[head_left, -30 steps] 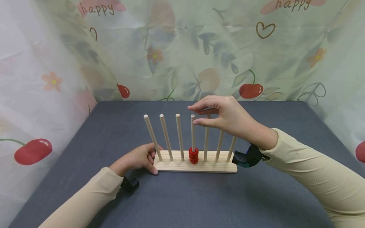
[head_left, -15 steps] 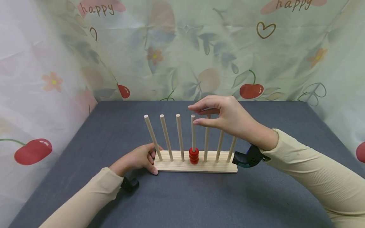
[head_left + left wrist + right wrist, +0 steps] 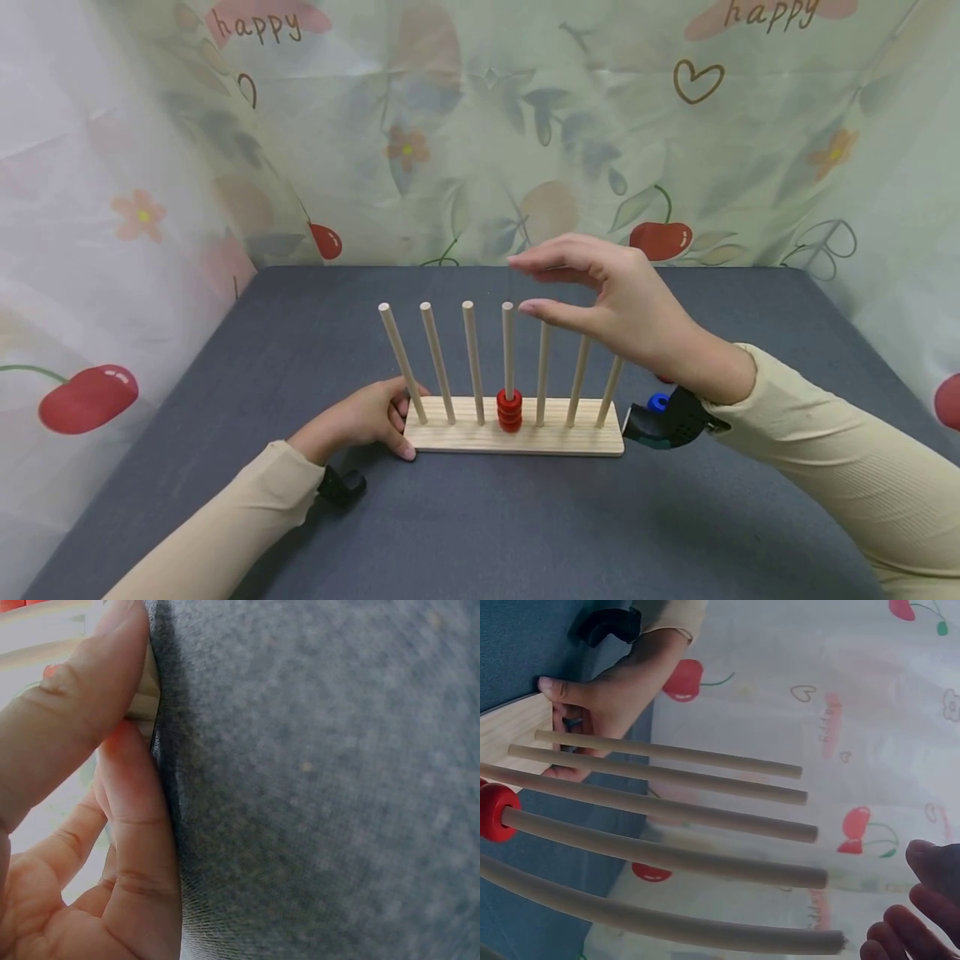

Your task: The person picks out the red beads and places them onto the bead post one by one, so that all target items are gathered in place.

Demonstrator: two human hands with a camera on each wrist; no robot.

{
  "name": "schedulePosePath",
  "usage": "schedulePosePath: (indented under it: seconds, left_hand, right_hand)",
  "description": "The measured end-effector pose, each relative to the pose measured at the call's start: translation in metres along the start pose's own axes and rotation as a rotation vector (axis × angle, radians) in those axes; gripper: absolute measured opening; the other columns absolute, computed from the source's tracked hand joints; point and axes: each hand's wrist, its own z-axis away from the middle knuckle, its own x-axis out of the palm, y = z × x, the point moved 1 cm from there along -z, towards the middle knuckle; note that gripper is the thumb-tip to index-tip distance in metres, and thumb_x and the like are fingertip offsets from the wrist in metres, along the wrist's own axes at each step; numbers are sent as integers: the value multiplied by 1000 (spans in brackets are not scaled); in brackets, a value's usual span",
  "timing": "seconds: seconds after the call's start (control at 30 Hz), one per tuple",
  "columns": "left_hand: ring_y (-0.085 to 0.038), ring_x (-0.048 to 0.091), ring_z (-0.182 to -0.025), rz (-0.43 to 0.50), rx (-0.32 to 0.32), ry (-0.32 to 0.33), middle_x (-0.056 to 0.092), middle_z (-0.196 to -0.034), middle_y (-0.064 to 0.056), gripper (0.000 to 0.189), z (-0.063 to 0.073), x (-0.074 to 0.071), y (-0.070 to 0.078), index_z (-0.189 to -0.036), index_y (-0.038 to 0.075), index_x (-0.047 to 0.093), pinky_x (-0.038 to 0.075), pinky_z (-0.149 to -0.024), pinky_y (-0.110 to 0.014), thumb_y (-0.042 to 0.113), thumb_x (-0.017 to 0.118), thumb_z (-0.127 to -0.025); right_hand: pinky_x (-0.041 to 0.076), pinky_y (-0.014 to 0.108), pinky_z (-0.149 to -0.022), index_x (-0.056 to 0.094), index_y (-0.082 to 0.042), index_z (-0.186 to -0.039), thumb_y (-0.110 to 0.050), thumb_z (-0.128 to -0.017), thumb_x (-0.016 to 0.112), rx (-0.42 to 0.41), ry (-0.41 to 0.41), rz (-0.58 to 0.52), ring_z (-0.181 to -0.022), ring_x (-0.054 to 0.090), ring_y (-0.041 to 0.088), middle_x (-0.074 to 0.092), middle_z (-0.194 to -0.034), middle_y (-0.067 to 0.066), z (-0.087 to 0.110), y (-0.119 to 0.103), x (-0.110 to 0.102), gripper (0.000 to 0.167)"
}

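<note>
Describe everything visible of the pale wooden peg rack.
The pale wooden peg rack has a long, flat, round-cornered base with visible grain and seven round wooden pegs in one row. It stands pegs-up on the dark blue-grey table. Shiny red rings, apparently three, are stacked at the foot of the middle peg. The person's left-hand grip holds the base's left end; in the head view, the right-hand grip hides the tops of the three rightmost pegs.

Right grip [image 3: 618,292] now higher and farther right, a blue piece [image 3: 658,402] newly in view
</note>
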Motion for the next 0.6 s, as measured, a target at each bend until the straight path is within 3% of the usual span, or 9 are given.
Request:
schedulePosePath:
  seconds: [0.23, 0.6]
  left_hand:
    - [-18, 55, -71, 13, 6, -3, 54, -86, -10, 78, 0, 1, -1, -127, -5, 52, 49, -64, -29, -5, 89, -58]
    - [-19, 55, -72, 14, -9, 1, 54, -87, -10, 79, -1, 1, 0, -127, -4, 53, 50, -66, -30, -4, 89, -57]
  right_hand:
    - [50, 27, -91, 68, -2, -114, 14, -72, 76, -56, 64, -58, -105, 64, 11, 67, -114, 6, 5, -10, -14, 45]
    - [50, 27, -91, 65, 9, -114, 25, -69, 70, -53, 156, -134, -106, 64, 17, 65, -113, 14, 27, -12, -40, 48]
